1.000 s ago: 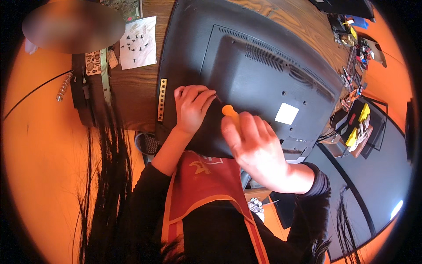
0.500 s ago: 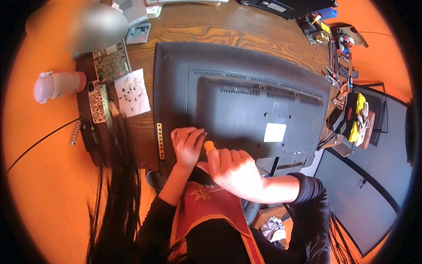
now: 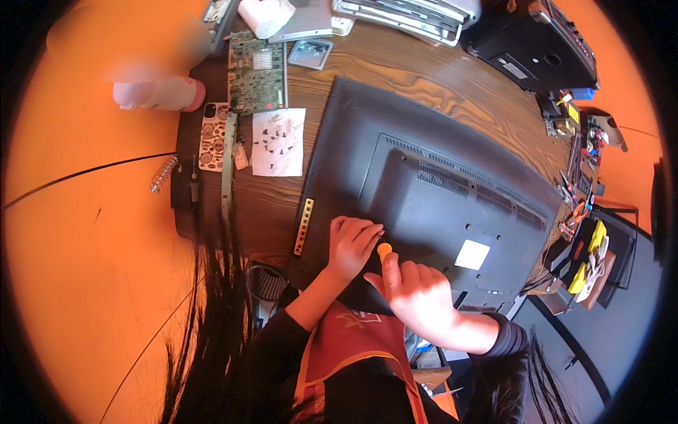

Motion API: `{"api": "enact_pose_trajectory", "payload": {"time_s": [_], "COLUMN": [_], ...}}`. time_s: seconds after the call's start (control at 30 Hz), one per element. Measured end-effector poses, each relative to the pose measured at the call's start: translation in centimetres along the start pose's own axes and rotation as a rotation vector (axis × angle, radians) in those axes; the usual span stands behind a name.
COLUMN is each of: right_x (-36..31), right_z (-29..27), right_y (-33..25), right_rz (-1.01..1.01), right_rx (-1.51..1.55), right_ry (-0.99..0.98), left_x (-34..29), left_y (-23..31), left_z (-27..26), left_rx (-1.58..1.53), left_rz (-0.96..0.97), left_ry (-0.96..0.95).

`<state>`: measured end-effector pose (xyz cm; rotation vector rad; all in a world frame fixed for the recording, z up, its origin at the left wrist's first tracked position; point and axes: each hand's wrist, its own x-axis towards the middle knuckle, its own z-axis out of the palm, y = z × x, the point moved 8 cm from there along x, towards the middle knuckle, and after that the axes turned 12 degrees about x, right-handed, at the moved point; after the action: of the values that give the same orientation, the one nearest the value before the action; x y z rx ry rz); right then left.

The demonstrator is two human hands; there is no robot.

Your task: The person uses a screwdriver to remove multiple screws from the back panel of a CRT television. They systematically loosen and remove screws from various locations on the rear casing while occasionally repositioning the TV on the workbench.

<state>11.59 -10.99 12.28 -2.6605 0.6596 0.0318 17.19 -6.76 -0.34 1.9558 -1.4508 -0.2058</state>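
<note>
A flat-screen television (image 3: 417, 212) lies face down on the table, its black vented back cover upward. Over the cover's lower left part, my left hand (image 3: 347, 247) pinches finger and thumb together. A tiny dark thing seems to show at the fingertips, too small to make out. Just to its right, my right hand (image 3: 421, 293) is closed around a screwdriver (image 3: 384, 249); its orange handle end sticks out past the thumb, while the shaft is hidden. The two hands are close but apart. A strip with a row of dark holes (image 3: 304, 226) lies along the cover's left edge.
Several dark screws lie on a white paper (image 3: 261, 166) left of the television. Beyond are a green circuit board (image 3: 258, 74), a patterned phone case (image 3: 212, 141), a pink bottle (image 3: 159, 94) and a small tray (image 3: 311, 54). Pliers (image 3: 580, 212) and other tools crowd the right edge.
My view has swung leftward, so the television and both hands appear farther right and lower. Both hands keep nearly the same pose over the cover, with the screwdriver still in my right.
</note>
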Motion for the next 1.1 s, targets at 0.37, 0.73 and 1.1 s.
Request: {"api": "enact_pose_trajectory", "payload": {"time_s": [0.37,0.73,1.1], "right_x": [0.1,0.9,1.8], "right_z": [-0.4,-0.3,-1.0], "right_y": [-0.9,-0.3,-0.2], "right_rz": [-0.143,-0.131,-0.128], "right_rx": [-0.016,0.06,0.203], "right_ry": [-0.151,-0.226,-0.154], "left_x": [-0.2,-0.4,-0.6], "left_y": [-1.0,-1.5,-1.7], "left_z": [0.7,0.2,0.6], "left_rx": [-0.061,-0.093,-0.083], "left_rz": [-0.055,-0.035,0.0], "left_ry": [-0.002,0.014,0.003]}}
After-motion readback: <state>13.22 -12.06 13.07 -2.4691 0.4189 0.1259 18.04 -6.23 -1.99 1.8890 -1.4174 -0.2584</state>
